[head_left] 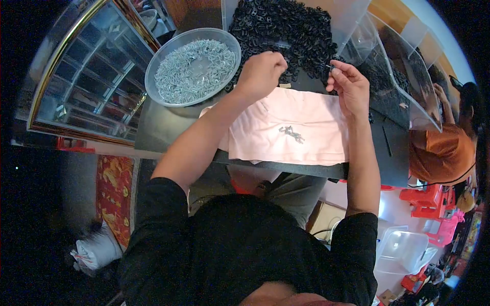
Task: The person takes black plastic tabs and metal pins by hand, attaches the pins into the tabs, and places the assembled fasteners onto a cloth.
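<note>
My right hand (352, 92) is raised at the right of the cloth, thumb and fingers pinched on a small black plastic piece (333, 68). A thin, light metal tip shows at that piece. Over the near edge of a heap of black plastic pieces (286, 25) my left hand (261, 75) is curled closed; whatever its fingers hold is hidden. Between my forearms lies a folded pale pink cloth (316, 112), with several small metal screws (291, 134) in a little pile on it. A round clear bowl (149, 84) full of similar silvery screws stands left of my left hand.
The black heap fills a clear plastic bin (352, 20) at the back. A dark table (168, 127) carries everything. Framed glass (92, 71) stands at the left. At the right, a person in an orange-brown top (441, 155) sits beside another clear bin panel (408, 71); red stools (426, 196) stand below.
</note>
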Tool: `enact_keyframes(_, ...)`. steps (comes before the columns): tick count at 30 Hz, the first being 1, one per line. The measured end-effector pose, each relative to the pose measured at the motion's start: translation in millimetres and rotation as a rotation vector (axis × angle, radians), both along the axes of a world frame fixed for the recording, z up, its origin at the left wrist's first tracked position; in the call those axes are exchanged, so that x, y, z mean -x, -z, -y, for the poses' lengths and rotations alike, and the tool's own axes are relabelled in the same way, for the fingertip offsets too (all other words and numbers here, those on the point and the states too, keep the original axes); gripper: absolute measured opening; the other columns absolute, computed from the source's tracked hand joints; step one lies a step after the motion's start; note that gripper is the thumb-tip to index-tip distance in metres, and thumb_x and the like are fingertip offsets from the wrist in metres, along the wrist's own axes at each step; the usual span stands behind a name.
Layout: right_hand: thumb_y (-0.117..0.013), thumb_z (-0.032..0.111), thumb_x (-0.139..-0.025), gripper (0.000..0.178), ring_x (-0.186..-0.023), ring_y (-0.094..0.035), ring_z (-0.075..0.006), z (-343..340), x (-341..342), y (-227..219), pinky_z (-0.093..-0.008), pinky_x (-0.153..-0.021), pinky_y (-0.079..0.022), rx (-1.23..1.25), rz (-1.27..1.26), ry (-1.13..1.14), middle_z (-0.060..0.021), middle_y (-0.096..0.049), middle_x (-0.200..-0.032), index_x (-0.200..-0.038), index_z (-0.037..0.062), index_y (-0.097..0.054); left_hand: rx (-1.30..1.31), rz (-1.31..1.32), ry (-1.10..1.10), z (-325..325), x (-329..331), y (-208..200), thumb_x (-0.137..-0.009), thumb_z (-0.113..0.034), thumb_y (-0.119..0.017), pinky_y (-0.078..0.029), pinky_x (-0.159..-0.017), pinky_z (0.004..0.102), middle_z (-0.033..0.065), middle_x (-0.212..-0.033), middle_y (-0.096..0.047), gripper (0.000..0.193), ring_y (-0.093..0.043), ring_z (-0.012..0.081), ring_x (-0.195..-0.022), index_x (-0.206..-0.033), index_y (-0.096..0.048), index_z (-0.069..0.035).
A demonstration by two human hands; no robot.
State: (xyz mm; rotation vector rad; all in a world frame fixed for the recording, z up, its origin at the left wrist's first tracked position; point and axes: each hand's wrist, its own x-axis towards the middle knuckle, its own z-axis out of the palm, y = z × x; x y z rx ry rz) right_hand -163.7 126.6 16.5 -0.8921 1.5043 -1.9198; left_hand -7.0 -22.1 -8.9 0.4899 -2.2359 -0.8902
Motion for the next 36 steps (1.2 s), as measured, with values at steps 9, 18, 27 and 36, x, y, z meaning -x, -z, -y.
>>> enact_keyframes(9, -0.058, 0.002, -0.078, 0.018, -0.059, -0.056, -0.0122, 1.3, 1.8, 9.2, -0.0221, -0.049, -0.049, 0.026, -0.010, -0.029, -0.0078, -0.059, -0.074, -0.096, -0.0035, -0.059, 0.353, 0.258, -0.039, -27.5, 13.5, -2.5, -0.071, -0.020, -0.063, -0.046, -0.066, 0.0394, 0.0130, -0.078, -0.055, 0.016, -0.057, 0.0298, -0.077, -0.074, -0.061, -0.005)
enact_keyframes(18, -0.058, 0.001, -0.078, 0.017, -0.058, -0.056, -0.0111, 2.6, 4.5, 4.2, -0.0225, -0.049, -0.049, 0.017, -0.034, 0.002, -0.0067, -0.059, -0.072, -0.094, -0.0038, -0.059, 0.377, 0.358, -0.026, -28.8, 37.6, -8.9, -0.067, -0.008, -0.056, -0.047, -0.066, 0.0405, 0.0149, -0.082, -0.057, 0.007, -0.058, 0.0315, -0.076, -0.072, -0.061, -0.005)
enact_keyframes(27, -0.058, 0.001, -0.078, 0.016, -0.057, -0.055, -0.0108, -0.4, 20.0, 6.6, -0.0224, -0.048, -0.049, 0.091, 0.005, 0.082, -0.0059, -0.058, -0.072, -0.093, -0.0037, -0.059, 0.367, 0.179, -0.209, 20.8, 73.9, -19.7, -0.076, -0.013, -0.054, -0.045, -0.073, 0.0421, 0.0158, -0.086, -0.058, 0.015, -0.056, 0.0343, -0.082, -0.087, -0.062, -0.009)
enact_keyframes(36, -0.056, 0.001, -0.080, 0.017, -0.059, -0.055, -0.0101, 1.0, 18.4, 8.6, -0.0212, -0.050, -0.048, 0.046, 0.001, 0.048, -0.0056, -0.058, -0.074, -0.096, -0.0032, -0.058, 0.507, 0.370, -0.174, 7.9, 109.7, -14.4, -0.071, -0.019, -0.065, -0.046, -0.072, 0.0418, 0.0152, -0.089, -0.057, 0.025, -0.056, 0.0336, -0.085, -0.093, -0.059, -0.009)
